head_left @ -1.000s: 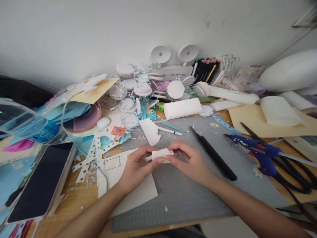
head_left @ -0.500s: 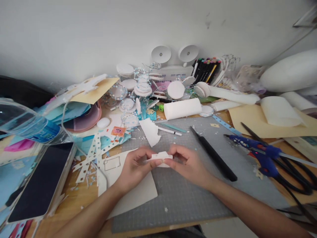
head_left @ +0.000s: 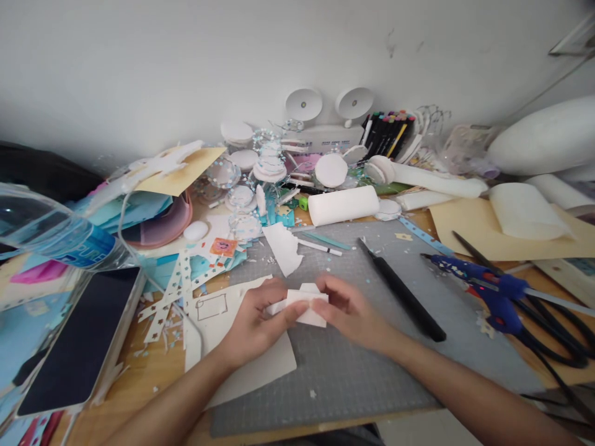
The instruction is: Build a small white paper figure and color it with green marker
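A small folded piece of white paper (head_left: 307, 298) is pinched between both hands, just above the grey cutting mat (head_left: 353, 384). My left hand (head_left: 260, 316) is closed on its left side, thumb in front and fingers behind. On the right side, my right hand (head_left: 351, 310) grips it with thumb and forefinger; part of the paper is hidden by the fingers. Under my left hand lies a cream sheet (head_left: 214, 334) with a rectangle drawn on it. A torn white paper scrap (head_left: 282, 248) lies beyond the hands, beside a thin white pen (head_left: 320, 248).
Right of the hands lie a black craft knife (head_left: 404, 297), a blue glue gun (head_left: 497, 288) and black scissors (head_left: 553, 328). At left are a phone (head_left: 81, 341) and a plastic bottle (head_left: 83, 244). White rolls (head_left: 344, 205), paper discs and markers (head_left: 390, 133) crowd the back.
The folded paper has tilted so that more of its front face shows, with a flap hanging lower. Both hands stay on it, fingers slightly shifted.
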Available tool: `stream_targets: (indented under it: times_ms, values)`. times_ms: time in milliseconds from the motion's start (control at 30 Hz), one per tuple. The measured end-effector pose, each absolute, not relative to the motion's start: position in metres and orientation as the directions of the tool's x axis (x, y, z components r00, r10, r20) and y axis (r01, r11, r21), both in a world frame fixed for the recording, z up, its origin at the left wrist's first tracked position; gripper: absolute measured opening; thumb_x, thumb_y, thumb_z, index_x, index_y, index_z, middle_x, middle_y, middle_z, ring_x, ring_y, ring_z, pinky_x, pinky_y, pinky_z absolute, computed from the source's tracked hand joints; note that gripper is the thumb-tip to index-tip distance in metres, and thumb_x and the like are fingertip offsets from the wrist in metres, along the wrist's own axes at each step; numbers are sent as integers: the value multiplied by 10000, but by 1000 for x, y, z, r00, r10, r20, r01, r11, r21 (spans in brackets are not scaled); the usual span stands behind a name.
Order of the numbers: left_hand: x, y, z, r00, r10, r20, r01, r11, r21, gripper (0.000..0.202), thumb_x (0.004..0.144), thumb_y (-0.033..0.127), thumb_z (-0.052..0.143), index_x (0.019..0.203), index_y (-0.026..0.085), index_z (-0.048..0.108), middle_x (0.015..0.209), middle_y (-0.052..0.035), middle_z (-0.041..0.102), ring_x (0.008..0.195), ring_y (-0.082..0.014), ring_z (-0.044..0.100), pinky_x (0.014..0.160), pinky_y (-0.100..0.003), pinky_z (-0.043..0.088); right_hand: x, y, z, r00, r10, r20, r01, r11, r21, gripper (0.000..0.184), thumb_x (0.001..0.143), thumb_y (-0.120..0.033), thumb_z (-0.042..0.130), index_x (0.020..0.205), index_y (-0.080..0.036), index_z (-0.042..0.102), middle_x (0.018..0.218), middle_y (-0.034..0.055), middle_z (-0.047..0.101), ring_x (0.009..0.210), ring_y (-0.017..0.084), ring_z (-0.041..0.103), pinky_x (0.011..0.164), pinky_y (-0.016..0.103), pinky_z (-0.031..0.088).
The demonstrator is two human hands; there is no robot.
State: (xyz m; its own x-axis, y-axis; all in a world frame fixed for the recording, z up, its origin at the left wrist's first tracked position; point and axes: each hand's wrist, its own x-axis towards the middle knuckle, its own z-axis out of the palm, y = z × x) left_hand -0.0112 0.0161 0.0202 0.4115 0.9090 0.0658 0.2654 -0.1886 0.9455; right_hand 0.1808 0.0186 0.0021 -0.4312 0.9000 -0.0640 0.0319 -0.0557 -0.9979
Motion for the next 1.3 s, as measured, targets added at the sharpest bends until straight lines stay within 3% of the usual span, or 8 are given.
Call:
stream_targets:
  times_ms: [167,367,533,733,867,1000,1100,1300]
  values:
    - [-10,15,22,401,915,-42,215,-49,975,350,879,358,563,599,155,615,606,-2,556,629,-134,500,636,-245,362,178,20,4,-495,851,-173,49,-172,-984,401,802,-537,581,645,-185,471,568,-51,389,516,84,353,463,210,268]
    - [-14,19,17,448,894,-19,46,-2,999,431,935,421,396,693,151,629,716,-33,613,742,-179,551,750,-274,400,175,22,4,-533,786,-313,-217,-484,-848,350,803,-476,613,703,-146,551,545,-45,456,440,49,294,428,206,182]
    - [-12,18,19,428,900,-79,35,71,997,231,827,382,617,794,156,655,722,-23,617,712,-166,547,712,-259,422,175,23,7,-581,742,-335,-293,-574,-765,368,807,-464,615,646,-149,512,446,-87,356,398,37,208,427,217,129]
    - [-7,17,15,379,923,-62,11,63,998,218,816,344,647,694,164,644,656,-6,617,649,-136,530,676,-239,424,175,23,8,-614,703,-359,-304,-630,-715,359,820,-481,594,705,-152,507,447,-98,340,401,35,191,433,214,135]
    - [-9,18,15,378,924,-62,38,52,998,226,822,350,637,703,160,664,649,-10,636,657,-144,548,695,-247,432,176,24,4,-537,788,-301,-259,-493,-830,364,833,-497,574,721,-157,511,485,-89,350,416,41,214,435,213,150]
    - [-11,19,19,416,908,-54,92,17,996,263,820,397,620,732,155,672,705,-28,666,719,-179,588,733,-270,449,180,26,-1,-417,903,-105,-2,-117,-993,378,858,-517,529,735,-160,528,605,-36,437,523,81,348,471,223,233]
    - [-11,19,24,409,911,-50,221,-46,974,321,850,422,572,720,148,677,737,-41,677,771,-197,595,756,-280,441,182,29,-3,-405,914,25,99,71,-992,365,867,-510,514,737,-170,530,619,-38,415,554,97,353,488,229,249]
    - [-10,11,37,291,956,-27,383,-91,919,395,860,456,537,661,145,675,623,-11,627,634,-150,534,638,-246,405,182,35,1,-474,867,155,53,204,-978,349,842,-522,536,854,-174,553,774,2,525,709,139,478,642,257,396]
